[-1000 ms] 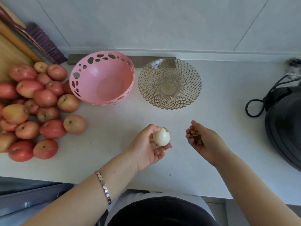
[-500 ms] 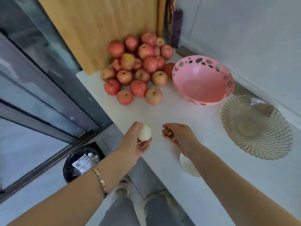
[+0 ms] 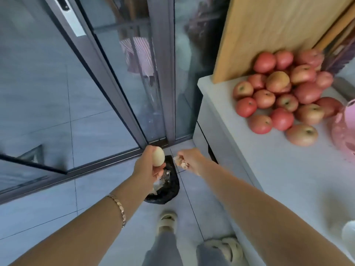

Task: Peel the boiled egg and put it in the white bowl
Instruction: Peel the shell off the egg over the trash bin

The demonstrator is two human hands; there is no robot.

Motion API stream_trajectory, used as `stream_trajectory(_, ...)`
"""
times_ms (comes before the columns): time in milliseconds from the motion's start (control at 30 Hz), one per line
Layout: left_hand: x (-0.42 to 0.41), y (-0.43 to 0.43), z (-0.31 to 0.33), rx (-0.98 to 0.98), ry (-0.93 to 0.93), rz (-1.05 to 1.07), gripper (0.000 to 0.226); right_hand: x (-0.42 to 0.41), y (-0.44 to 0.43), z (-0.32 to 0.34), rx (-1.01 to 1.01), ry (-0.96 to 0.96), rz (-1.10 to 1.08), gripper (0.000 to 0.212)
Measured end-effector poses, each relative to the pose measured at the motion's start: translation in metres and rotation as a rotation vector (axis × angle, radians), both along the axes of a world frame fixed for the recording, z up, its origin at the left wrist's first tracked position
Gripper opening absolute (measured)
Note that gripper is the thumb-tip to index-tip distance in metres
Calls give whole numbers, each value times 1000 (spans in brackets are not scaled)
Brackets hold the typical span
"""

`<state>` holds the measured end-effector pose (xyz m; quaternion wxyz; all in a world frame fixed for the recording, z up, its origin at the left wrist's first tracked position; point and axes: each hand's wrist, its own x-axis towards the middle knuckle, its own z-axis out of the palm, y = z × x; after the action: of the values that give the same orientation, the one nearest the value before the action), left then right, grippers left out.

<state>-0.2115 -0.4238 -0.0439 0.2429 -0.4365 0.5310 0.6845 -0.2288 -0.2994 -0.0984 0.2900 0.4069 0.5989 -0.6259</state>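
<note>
The egg [image 3: 158,156] sat near the middle of the frame, pale and smooth, looking fully peeled as far as I could see. Its long axis stood close to upright in the picture. The left hand [image 3: 147,167] grasped it, fingers [image 3: 161,170] curled round it from the left and beneath, the egg's right side bare. Just right of it, apart from it, the right hand [image 3: 190,160] was clenched round a clutch of shell bits [image 3: 181,164]. Both hands hung over the upper rim of a black-bagged bin [image 3: 170,191] on the floor.

The white bowl [image 3: 349,230] showed only as a sliver at the lower right edge, on the counter [image 3: 269,169], well apart from the egg and off to its right and below. I judged the shell was about to be dropped; after that the egg had to travel right across the frame. The right hand lay nearer the bowl, yet the left one had the egg.

Apples [image 3: 284,93] were heaped at the upper right, a pink basket [image 3: 345,129] beside them.
</note>
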Motion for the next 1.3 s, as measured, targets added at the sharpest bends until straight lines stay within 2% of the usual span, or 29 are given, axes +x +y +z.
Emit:
stream_trajectory(67, -18, -35, -7, -28, -20, 36, 25, -22, -33, -11, -13, -66, 58, 15)
stream_trajectory(133, -28, -55, -12, -38, -26, 31, 26, -35, -50, -18, 37, -125, 96, 35)
stream_trajectory(200, -36, -73, -17, -29, -26, 15, 25, -46, -63, -18, 84, -159, 111, 43)
stream_trajectory(300, -47, -95, -27, -5, -37, 7, 27, -59, -76, -31, 259, -83, 194, 32)
stream_trajectory(367, -49, -103, -33, -4, -67, 0, 30, -65, -81, -36, 292, -14, 250, 11)
stream_trajectory(433, -51, -108, -37, 2, -91, -11, 27, -65, -85, -37, 382, 50, 350, 21)
stream_trajectory(467, -52, -110, -38, 11, -101, -17, 24, -66, -89, -37, 358, 39, 335, 24)
stream_trajectory(533, -56, -111, -40, 23, -125, -18, 14, -67, -95, -33, 375, 26, 409, 18)
stream_trajectory(600, -59, -112, -41, 32, -146, -27, 15, -69, -99, -30, 463, 2, 642, 12)
stream_trajectory(667, -61, -113, -42, 33, -154, -44, 16, -70, -101, -28, 503, 26, 759, 7)
stream_trajectory(700, -61, -113, -42, 32, -158, -47, 16, -71, -100, -30, 493, 58, 796, 13)
stream_trajectory(767, -62, -113, -42, 36, -169, -54, 17, -70, -100, -27, 505, 120, 790, 28)
stream_trajectory(833, -63, -113, -42, 42, -172, -71, 17, -71, -98, -26, 538, 141, 796, 29)
stream_trajectory(933, -63, -110, -40, 46, -155, -103, 20, -69, -94, -21, 550, 120, 838, 17)
stream_trajectory(1033, -63, -107, -35, 63, -130, -165, 23, -67, -92, -13, 553, 143, 870, 24)
stream_trajectory(1100, -63, -105, -32, 111, -119, -193, 14, -62, -89, -4, 526, 151, 956, 24)
stream_trajectory(1133, -63, -105, -30, 150, -111, -204, 11, -58, -87, 0, 487, 149, 976, 33)
stream_trajectory(1200, -64, -105, -25, 236, -79, -251, 11, -51, -80, 9, 393, 166, 912, 52)
stream_trajectory(1300, -66, -104, -16, 331, -6, -318, 18, -44, -67, 36, 374, 404, 623, 42)
